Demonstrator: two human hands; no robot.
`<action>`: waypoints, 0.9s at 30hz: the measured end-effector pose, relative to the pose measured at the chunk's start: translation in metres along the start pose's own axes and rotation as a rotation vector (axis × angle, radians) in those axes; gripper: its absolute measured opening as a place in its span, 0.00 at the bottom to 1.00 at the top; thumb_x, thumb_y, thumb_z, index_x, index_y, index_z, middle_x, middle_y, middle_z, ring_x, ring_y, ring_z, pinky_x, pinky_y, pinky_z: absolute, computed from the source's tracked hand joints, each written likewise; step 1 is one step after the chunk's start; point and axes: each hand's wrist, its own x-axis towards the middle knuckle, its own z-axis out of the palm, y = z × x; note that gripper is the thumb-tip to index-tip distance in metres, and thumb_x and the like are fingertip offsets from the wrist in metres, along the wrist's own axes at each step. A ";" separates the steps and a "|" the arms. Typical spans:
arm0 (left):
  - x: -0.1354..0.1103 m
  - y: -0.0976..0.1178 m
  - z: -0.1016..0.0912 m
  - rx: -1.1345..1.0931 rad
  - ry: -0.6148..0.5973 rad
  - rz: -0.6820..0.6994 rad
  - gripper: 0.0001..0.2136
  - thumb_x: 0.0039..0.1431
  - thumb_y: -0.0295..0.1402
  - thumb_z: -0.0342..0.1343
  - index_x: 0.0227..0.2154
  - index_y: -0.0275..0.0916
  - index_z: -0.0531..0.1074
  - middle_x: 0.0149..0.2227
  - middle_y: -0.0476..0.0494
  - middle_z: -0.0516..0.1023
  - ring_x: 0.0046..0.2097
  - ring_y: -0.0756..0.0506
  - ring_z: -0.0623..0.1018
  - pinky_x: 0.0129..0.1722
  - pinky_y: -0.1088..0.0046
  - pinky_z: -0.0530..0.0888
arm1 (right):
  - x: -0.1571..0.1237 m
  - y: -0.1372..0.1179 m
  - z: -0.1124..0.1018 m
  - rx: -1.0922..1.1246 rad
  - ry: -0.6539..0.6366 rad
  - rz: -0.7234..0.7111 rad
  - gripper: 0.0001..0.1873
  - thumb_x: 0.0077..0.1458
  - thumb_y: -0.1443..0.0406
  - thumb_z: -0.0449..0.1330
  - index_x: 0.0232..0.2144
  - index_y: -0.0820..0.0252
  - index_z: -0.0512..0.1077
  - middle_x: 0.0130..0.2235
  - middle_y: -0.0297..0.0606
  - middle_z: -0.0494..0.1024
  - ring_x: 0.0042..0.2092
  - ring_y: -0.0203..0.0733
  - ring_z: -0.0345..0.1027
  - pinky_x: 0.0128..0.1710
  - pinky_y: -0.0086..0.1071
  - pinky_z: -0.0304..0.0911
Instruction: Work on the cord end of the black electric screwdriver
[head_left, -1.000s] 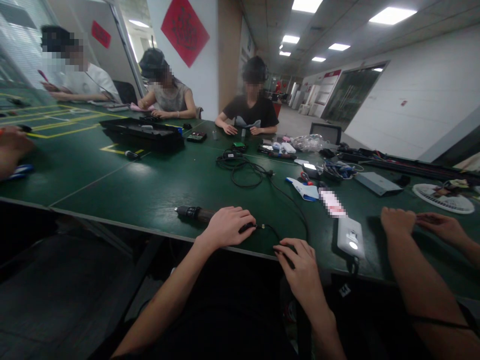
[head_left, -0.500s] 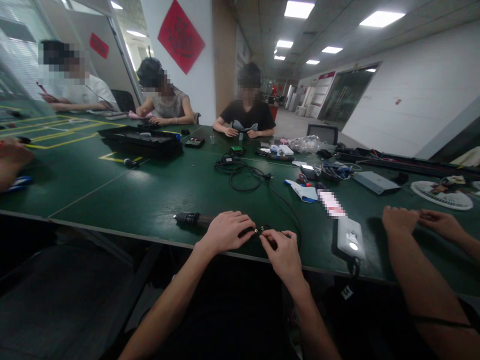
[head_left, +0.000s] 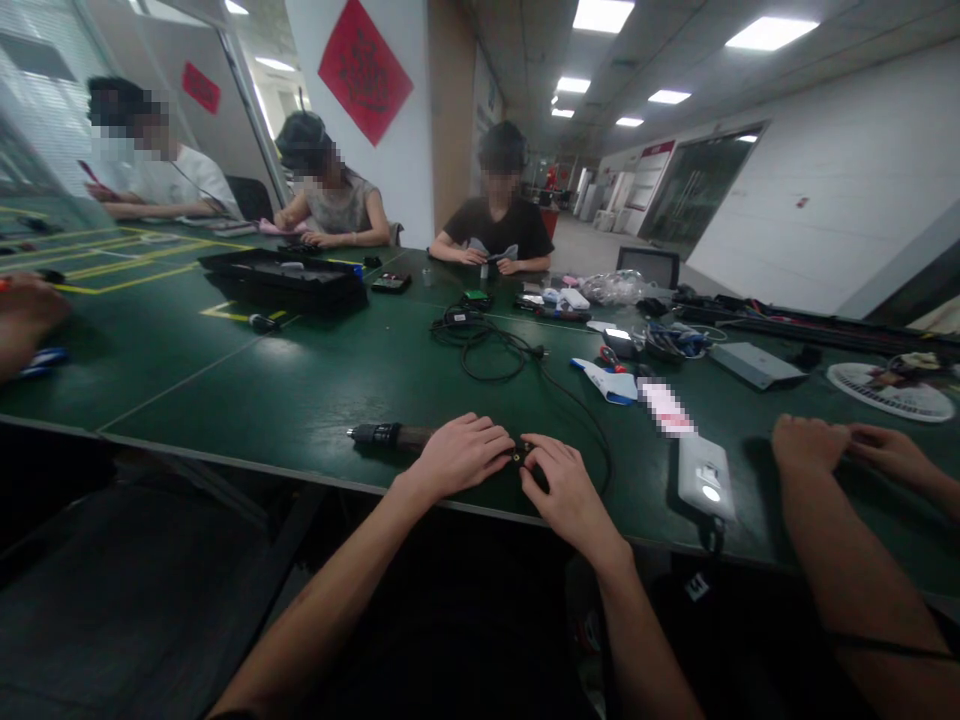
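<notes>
A dark cylindrical power tool [head_left: 375,436] with a short metal tip lies near the table's front edge, tip to the left. My left hand [head_left: 466,455] is curled over its rear end and hides that part. Just right of those fingertips, a small black part with brass-coloured bits [head_left: 519,453] shows between my hands. My right hand [head_left: 559,487] pinches at it with thumb and fingers. Whether this part is joined to the tool is hidden. A black cable [head_left: 574,397] with a plug runs over the table to beside my right hand.
A white power bank [head_left: 703,474] and a phone [head_left: 665,407] lie to the right, with a blue-and-white packet [head_left: 609,382] behind. A co-worker's hands [head_left: 810,442] are at far right. A black tray [head_left: 281,280] stands at back left; several people sit around the green table [head_left: 247,390].
My right hand has turned slightly, with its fingers raised more over the small black part. My left hand has shifted a little to the right. The tool has not visibly moved.
</notes>
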 end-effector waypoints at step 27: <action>0.054 -0.091 0.060 -0.010 0.001 -0.009 0.09 0.74 0.37 0.50 0.49 0.42 0.72 0.49 0.43 0.77 0.49 0.44 0.77 0.48 0.65 0.68 | 0.100 0.096 0.027 -0.044 -0.031 -0.102 0.07 0.65 0.64 0.63 0.33 0.57 0.73 0.47 0.39 0.76 0.49 0.45 0.69 0.47 0.38 0.59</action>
